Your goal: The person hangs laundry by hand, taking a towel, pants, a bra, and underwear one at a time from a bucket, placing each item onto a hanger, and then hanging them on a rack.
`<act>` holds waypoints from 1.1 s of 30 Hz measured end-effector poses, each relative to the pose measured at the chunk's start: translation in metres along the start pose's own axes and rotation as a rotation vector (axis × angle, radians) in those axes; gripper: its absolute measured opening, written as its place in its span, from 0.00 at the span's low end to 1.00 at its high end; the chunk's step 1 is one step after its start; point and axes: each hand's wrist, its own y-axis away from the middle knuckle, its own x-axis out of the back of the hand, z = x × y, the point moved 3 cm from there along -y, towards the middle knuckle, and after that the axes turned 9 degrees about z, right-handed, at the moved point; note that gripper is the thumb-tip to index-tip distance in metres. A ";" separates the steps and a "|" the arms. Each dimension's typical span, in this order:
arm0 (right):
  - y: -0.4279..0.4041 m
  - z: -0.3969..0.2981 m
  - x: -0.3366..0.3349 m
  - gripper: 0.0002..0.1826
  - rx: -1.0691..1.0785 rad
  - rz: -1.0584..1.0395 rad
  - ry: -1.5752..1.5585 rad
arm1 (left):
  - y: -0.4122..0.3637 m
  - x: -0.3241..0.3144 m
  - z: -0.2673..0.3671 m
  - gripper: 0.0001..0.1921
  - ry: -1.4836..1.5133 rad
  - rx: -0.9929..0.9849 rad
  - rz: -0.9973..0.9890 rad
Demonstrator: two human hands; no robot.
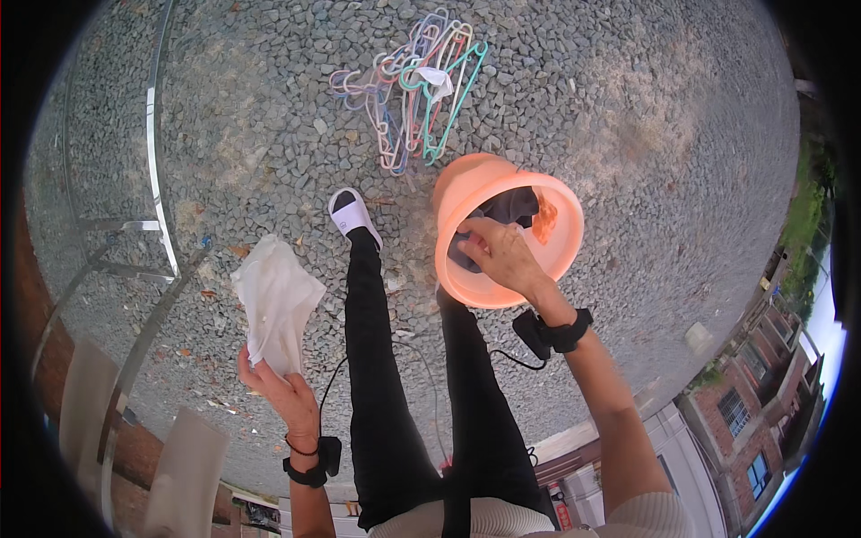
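Observation:
A thin white cloth [277,296] hangs from the fingers of my left hand [279,390], to the left of my legs. To the right, my right hand [501,252] reaches into the mouth of an orange plastic bucket [508,299]. The bucket tilts towards me and rests against or close to my right leg. Dark cloth [508,205] lies inside it, with an orange patterned piece [545,222] beside it. My right fingers are curled at the dark cloth; whether they grip any of it is hidden.
Several plastic hangers [417,101] lie heaped on the gravel [625,269] beyond the bucket, a small white cloth piece [436,81] on top. At left stands a metal rack [156,175], with pale cloths [185,471] by its near end. My left foot wears a white slipper [353,214].

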 end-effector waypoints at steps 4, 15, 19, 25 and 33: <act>-0.124 0.022 -0.010 0.14 -0.055 0.141 0.050 | -0.022 -0.014 -0.037 0.34 -0.044 0.022 -0.026; -0.292 0.102 -0.086 0.27 -0.620 0.418 0.061 | -0.032 -0.044 -0.115 0.36 -0.043 0.113 -0.115; -0.312 0.115 -0.089 0.40 -0.474 0.593 0.330 | -0.020 -0.050 -0.143 0.36 -0.074 0.134 -0.126; -0.332 0.154 -0.087 0.38 -0.372 0.512 0.235 | -0.020 -0.052 -0.145 0.34 -0.084 0.207 -0.116; -0.316 0.154 -0.097 0.39 -0.252 0.407 0.161 | -0.013 -0.040 -0.130 0.36 -0.056 0.176 -0.132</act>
